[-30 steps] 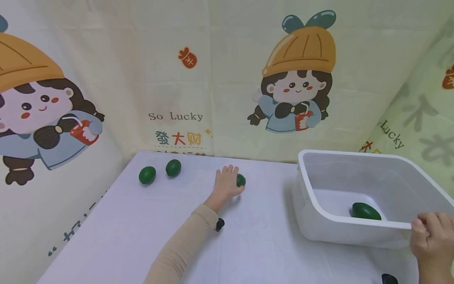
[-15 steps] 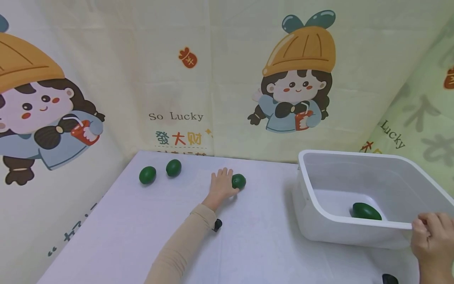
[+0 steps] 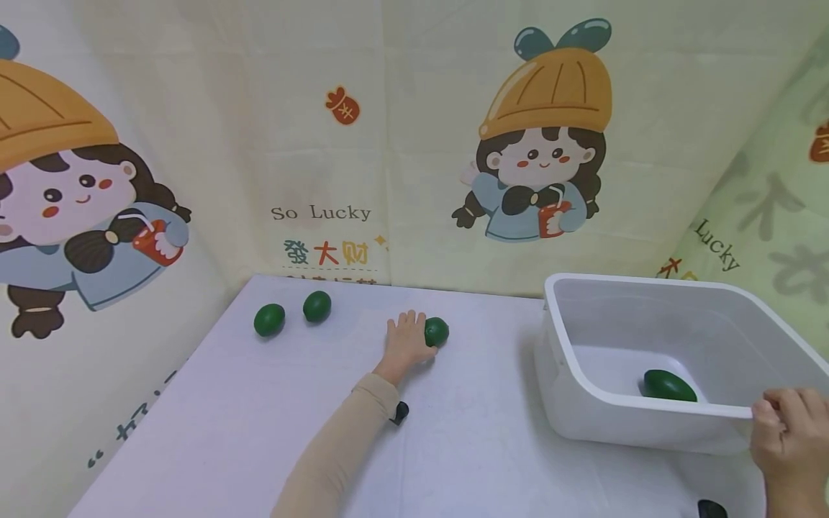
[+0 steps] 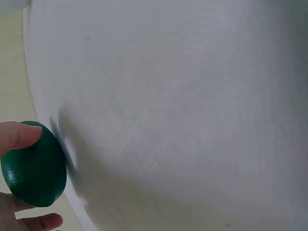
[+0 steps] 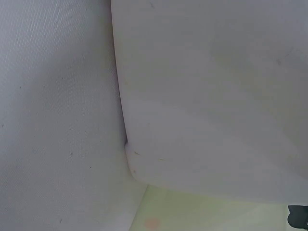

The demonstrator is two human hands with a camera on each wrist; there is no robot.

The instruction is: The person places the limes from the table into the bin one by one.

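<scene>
Right, a dark green fruit [image 3: 437, 332] sits on the white table [image 3: 259, 417] toward its far edge, and the left hand [image 3: 406, 338] has its grip on it, thumb and fingers [image 4: 19, 134] curled round the skin. Off to the left, well apart, two more green fruits [image 3: 268, 319] [image 3: 316, 306] lie just beside each other. Over on the right stands a white tub [image 3: 583, 392], another green fruit [image 3: 669, 385] lying inside on its floor. At the tub's near rim the right hand [image 3: 786, 432] clamps on, fingers curled over the edge. Behind everything hangs a cartoon curtain [image 3: 414, 144].
</scene>
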